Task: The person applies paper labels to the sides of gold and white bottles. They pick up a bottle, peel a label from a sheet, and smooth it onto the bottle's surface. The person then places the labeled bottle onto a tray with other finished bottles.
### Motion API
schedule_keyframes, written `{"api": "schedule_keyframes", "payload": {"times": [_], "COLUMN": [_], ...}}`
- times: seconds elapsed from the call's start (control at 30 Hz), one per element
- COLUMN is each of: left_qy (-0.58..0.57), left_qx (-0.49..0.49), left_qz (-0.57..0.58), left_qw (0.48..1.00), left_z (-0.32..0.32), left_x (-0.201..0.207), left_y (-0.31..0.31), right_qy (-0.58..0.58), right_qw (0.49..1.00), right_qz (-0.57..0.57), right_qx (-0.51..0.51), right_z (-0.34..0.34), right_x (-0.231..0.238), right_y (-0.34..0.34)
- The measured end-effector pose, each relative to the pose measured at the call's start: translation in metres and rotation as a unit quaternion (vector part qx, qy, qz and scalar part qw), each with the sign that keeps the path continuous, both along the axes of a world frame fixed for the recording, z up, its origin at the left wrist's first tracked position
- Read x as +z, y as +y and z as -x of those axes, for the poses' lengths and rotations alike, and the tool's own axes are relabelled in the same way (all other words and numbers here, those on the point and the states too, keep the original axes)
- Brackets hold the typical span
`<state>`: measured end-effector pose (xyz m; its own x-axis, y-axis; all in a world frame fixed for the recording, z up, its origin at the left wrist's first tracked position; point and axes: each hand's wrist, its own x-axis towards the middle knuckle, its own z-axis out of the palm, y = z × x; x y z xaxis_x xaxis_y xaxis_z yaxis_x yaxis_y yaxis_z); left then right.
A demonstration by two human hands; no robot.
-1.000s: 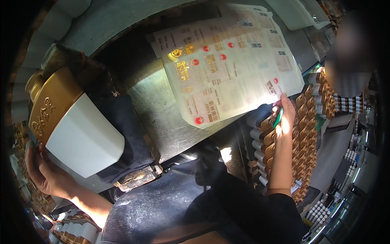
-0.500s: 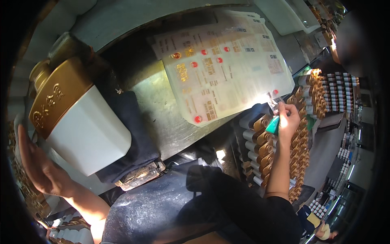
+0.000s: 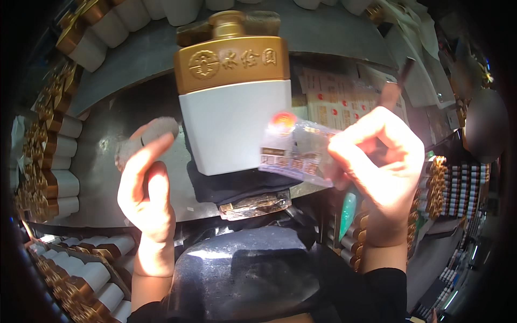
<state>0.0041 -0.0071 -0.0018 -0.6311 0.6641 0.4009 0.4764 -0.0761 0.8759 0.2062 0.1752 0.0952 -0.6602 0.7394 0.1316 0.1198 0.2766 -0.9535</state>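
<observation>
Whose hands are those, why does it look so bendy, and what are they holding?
No robot here, just a person's bare hands. A wide camera on their head looks down, and its lens bends straight edges.

A big gold-and-white bottle rests on a dark cloth on a metal table. Printed sheets lie to its right.

The right hand holds see-through film and a green thing. The left hand, beside the bottle, seems to hold nothing.

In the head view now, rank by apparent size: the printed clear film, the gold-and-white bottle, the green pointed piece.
1. Gold-and-white bottle
2. Printed clear film, possibly enlarged by nearness to the camera
3. Green pointed piece, visible part only
</observation>
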Motion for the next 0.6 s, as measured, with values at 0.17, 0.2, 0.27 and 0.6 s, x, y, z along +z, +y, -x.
{"api": "schedule_keyframes", "payload": {"times": [0.17, 0.2, 0.27, 0.6], "left_qy": [-0.089, -0.073, -0.055, -0.029], "left_qx": [-0.099, -0.106, -0.059, -0.087], "left_qz": [-0.063, -0.054, 0.029, 0.006], "left_qw": [0.989, 0.99, 0.996, 0.996], "left_z": [-0.002, -0.004, -0.014, -0.003], "left_x": [0.016, 0.015, 0.023, 0.025], "left_y": [0.033, 0.039, 0.051, 0.076], "right_qy": [-0.021, -0.067, -0.118, -0.09], "right_qw": [0.993, 0.992, 0.992, 0.994], "right_qz": [0.094, 0.086, -0.047, -0.068], "right_qx": [0.07, 0.063, 0.024, 0.009], "right_z": [0.047, 0.049, 0.052, 0.036], "right_x": [-0.026, -0.028, -0.029, -0.043], "right_y": [0.006, 0.005, 0.004, 0.021]}}
